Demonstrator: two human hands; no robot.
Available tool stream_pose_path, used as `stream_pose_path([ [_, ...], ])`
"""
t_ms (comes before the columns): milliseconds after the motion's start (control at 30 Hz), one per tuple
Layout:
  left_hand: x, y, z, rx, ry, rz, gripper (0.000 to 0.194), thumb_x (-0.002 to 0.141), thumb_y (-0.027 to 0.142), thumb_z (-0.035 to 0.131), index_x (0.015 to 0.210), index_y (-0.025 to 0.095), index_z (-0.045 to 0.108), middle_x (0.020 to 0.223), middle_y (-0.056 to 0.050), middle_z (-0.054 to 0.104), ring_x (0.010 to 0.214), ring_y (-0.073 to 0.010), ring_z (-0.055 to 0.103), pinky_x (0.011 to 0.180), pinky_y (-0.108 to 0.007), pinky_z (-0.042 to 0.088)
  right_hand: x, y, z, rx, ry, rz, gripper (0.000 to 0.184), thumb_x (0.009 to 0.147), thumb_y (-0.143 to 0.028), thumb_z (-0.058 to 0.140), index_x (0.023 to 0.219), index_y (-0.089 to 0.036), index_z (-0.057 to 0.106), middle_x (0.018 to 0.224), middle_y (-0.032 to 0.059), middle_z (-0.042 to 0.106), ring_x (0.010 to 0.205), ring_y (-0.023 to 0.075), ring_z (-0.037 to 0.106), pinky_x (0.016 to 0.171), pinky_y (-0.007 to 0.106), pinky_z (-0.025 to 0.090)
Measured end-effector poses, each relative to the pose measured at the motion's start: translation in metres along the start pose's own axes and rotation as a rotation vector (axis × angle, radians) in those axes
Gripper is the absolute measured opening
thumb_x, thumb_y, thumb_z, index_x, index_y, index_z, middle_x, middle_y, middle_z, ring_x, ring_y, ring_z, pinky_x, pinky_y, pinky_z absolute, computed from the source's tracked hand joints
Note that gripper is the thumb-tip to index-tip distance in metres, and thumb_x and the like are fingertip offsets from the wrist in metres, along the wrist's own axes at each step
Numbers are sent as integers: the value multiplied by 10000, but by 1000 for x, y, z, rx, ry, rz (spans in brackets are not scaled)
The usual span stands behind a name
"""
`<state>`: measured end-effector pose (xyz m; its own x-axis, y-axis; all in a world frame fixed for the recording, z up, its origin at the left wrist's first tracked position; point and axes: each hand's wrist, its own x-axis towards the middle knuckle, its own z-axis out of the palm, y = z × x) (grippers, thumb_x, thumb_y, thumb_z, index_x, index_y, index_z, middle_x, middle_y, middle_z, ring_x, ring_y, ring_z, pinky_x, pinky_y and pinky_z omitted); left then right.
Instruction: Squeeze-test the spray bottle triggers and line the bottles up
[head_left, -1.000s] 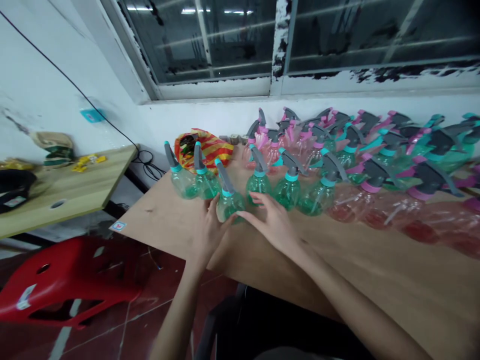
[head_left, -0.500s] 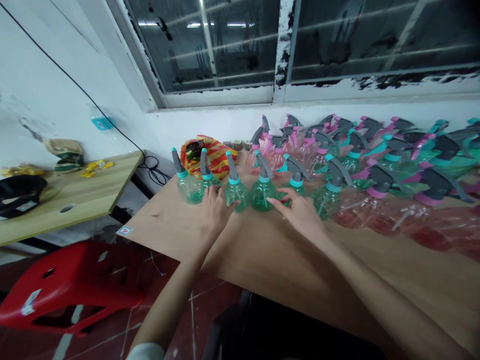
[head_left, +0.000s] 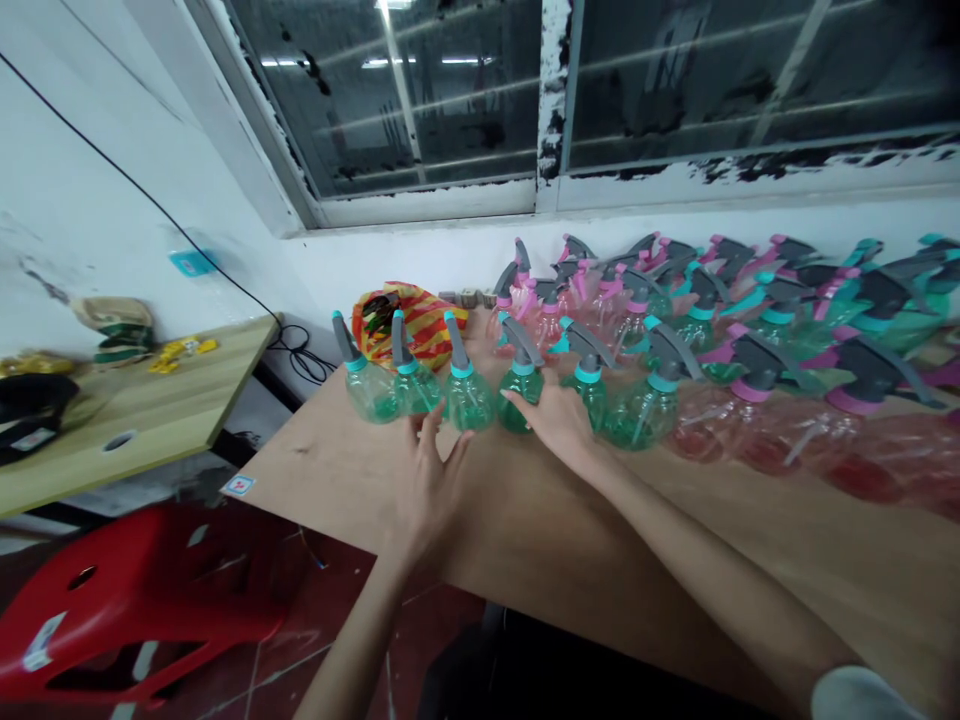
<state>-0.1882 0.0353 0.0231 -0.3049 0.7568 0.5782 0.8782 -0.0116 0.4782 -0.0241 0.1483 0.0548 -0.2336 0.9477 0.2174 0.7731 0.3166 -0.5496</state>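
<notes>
Several clear green spray bottles with grey and turquoise trigger heads stand in a front row on the wooden table. My right hand [head_left: 556, 420] is closed on one green spray bottle [head_left: 517, 412], its thumb across the front and its fingers on the right side, partly hidden. My left hand [head_left: 429, 478] is open just in front of the row, thumb and fingers apart and holding nothing. Its fingertips are near a green spray bottle [head_left: 417, 390] and another green spray bottle [head_left: 470, 400]. A further green spray bottle [head_left: 369, 388] stands at the row's left end.
Pink and green spray bottles crowd the right side, including a pink one [head_left: 697, 425]. A red and yellow striped bag [head_left: 427, 325] lies behind the row. The brown tabletop [head_left: 315, 460] ends near a red stool [head_left: 142, 590]. Another table [head_left: 187, 390] stands left.
My left hand has drawn back from the bottles towards me, its fingers opening. My right hand has shifted left and closed round the green spray bottle. The view has moved slightly.
</notes>
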Motion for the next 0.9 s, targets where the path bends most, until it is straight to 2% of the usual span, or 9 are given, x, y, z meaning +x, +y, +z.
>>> stream_pose_path([
  [100, -19, 14, -8, -76, -68, -5, 375, 943, 338, 567, 1303, 258, 496, 1088, -50, 528, 957, -201, 608, 810, -365, 547, -3, -2, -3, -59, 16, 9, 656, 887, -579, 533, 1282, -58, 482, 820, 177, 742, 796, 323, 725, 666, 366, 490],
  [233, -36, 26, -8, -146, -153, -27, 344, 952, 346, 540, 1286, 279, 497, 1111, -50, 548, 969, -210, 630, 813, -392, 561, -18, -6, -11, -127, 4, -12, 689, 863, -614, 546, 1248, -44, 498, 799, 192, 740, 776, 342, 728, 622, 363, 486],
  [333, -43, 32, -2, -183, -203, -42, 495, 912, 405, 599, 1359, 284, 426, 1261, -84, 499, 1097, -255, 604, 890, -456, 546, -41, -9, -20, -162, -19, -51, 694, 836, -659, 544, 1195, -66, 539, 744, 175, 738, 722, 351, 730, 565, 357, 480],
  [467, -47, 41, 5, -301, -312, -48, 769, 855, 408, 676, 1480, 314, 239, 1472, -110, 365, 1341, -309, 431, 1051, -528, 429, -79, -4, -31, -197, -40, -99, 693, 780, -728, 557, 1090, -110, 595, 678, 154, 729, 641, 364, 726, 476, 348, 454],
  [533, -50, 48, 5, -365, -403, -44, 823, 846, 371, 688, 1500, 321, 190, 1507, -111, 347, 1381, -312, 385, 1079, -533, 397, -97, 4, -37, -250, -11, -142, 710, 756, -744, 573, 1078, -112, 600, 622, 132, 717, 581, 349, 716, 446, 340, 439],
  [633, -54, 65, 3, -423, -565, -34, 802, 853, 339, 674, 1504, 298, 208, 1481, -125, 405, 1367, -316, 412, 1074, -527, 404, -118, 23, -49, -223, 44, -174, 619, 737, -745, 597, 928, -156, 608, 666, 114, 716, 572, 311, 709, 431, 326, 440],
  [700, -57, 78, 3, -424, -639, -29, 765, 858, 357, 669, 1492, 281, 248, 1464, -133, 433, 1358, -324, 424, 1068, -536, 406, -128, 39, -59, -135, 62, -166, 586, 737, -740, 600, 892, -175, 595, 727, 110, 714, 658, 318, 719, 482, 351, 486],
  [767, -60, 92, 5, -412, -681, -14, 776, 845, 401, 689, 1484, 277, 266, 1477, -133, 425, 1376, -334, 396, 1081, -554, 383, -134, 54, -70, -9, 54, -128, 551, 753, -721, 600, 896, -190, 586, 818, 112, 714, 767, 323, 717, 598, 402, 535],
  [900, -63, 116, 15, -445, -734, 26, 807, 824, 456, 712, 1483, 301, 272, 1473, -125, 433, 1371, -337, 403, 1083, -574, 372, -140, 76, -90, 210, 48, -34, 497, 768, -658, 632, 1006, -226, 574, 1007, 100, 691, 932, 316, 690, 762, 458, 548],
])
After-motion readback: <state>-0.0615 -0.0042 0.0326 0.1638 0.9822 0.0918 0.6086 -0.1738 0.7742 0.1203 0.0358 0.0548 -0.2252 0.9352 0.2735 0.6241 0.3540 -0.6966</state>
